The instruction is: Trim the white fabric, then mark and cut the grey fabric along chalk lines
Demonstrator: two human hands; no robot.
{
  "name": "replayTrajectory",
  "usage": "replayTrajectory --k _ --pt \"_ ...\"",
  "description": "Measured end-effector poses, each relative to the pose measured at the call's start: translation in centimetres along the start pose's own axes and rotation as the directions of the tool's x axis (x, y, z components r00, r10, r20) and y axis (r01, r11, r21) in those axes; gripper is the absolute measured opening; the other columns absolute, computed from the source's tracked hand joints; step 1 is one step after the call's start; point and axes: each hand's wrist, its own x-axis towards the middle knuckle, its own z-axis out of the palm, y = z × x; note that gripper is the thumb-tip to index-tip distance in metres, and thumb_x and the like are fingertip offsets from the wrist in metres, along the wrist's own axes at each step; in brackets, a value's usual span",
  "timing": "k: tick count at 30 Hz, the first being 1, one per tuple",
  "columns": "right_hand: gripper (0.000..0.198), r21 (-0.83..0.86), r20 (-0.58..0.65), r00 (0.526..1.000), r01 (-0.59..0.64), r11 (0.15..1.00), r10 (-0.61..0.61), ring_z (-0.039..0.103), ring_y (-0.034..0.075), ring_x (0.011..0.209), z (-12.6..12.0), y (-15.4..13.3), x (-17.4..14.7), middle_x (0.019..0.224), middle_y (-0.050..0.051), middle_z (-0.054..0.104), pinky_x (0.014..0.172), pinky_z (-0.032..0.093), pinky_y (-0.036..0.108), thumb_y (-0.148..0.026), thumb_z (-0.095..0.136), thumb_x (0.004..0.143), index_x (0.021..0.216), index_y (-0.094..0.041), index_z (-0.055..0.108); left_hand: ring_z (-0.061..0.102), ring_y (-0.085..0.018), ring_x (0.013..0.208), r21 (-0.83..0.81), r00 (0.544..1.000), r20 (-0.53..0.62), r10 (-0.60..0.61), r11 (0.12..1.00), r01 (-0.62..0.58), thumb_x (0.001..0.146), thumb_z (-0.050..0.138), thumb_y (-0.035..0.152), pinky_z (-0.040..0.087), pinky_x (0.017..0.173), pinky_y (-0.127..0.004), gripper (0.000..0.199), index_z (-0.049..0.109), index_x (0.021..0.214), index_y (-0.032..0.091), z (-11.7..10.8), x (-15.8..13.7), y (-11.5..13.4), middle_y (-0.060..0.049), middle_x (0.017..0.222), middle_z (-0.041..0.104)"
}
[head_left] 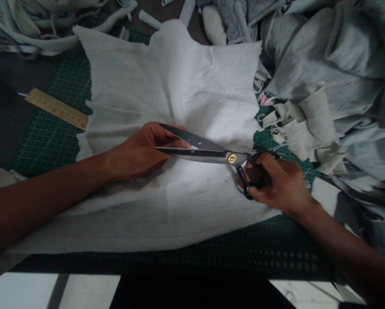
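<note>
A wide piece of white cloth [131,81] with frayed side edges lies spread in front of me, with a raised fold at its far middle. My left hand [143,150] is closed on the cloth near its centre, the fingertips partly hidden behind the scissor blades. From the right, my right hand [279,180] grips the black handles of large scissors [208,154]. Their blades are parted and point left, the tips reaching over my left hand's fingers. Whether any cloth sits between the blades I cannot make out clearly.
Under the cloth is a green cutting mat [63,81] with grid lines. A wooden ruler [57,109] lies at the left, partly under the cloth. Fabric scraps [295,124] and a heap of grey cloth [334,64] fill the right. More strips [50,25] lie far left.
</note>
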Motion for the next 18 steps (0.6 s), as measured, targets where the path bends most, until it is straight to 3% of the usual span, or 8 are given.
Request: replayTrajectory --k 3,12,18 --pt "0.01 -0.001 0.038 0.999 0.012 1.0 -0.011 0.061 0.016 0.054 -0.07 -0.21 0.11 0.068 -0.001 0.066 0.051 0.04 0.028 -0.027 0.059 0.089 0.094 -0.023 0.051 0.058 -0.007 0.056 0.006 0.998 0.054 -0.036 0.999 0.035 0.066 0.098 0.054 0.043 0.051 -0.016 0.046 0.077 0.071 0.014 -0.18 -0.06 -0.16 0.003 0.062 0.067" --pt "0.011 -0.008 0.031 0.999 0.011 1.0 -0.011 0.063 0.017 0.055 0.09 -0.33 0.03 0.069 0.0 0.067 0.051 0.041 0.029 -0.028 0.056 0.092 0.098 -0.024 0.048 0.05 -0.007 0.052 0.039 0.998 0.055 0.0 0.999 -0.002 0.068 0.096 0.056 0.037 0.049 -0.017 0.047 0.074 0.069 0.014 -0.2 -0.01 -0.24 0.005 0.057 0.06" --pt "0.009 -0.018 0.02 0.999 0.035 0.999 -0.035 0.061 0.015 0.052 0.03 -0.21 0.21 0.066 -0.002 0.065 0.05 0.04 0.028 -0.03 0.055 0.096 0.095 -0.024 0.048 0.054 -0.007 0.06 0.018 0.99 0.112 0.086 0.996 -0.088 0.075 0.095 0.051 0.04 0.054 -0.018 0.043 0.075 0.073 0.012 -0.23 0.35 -0.27 0.003 0.066 0.063"
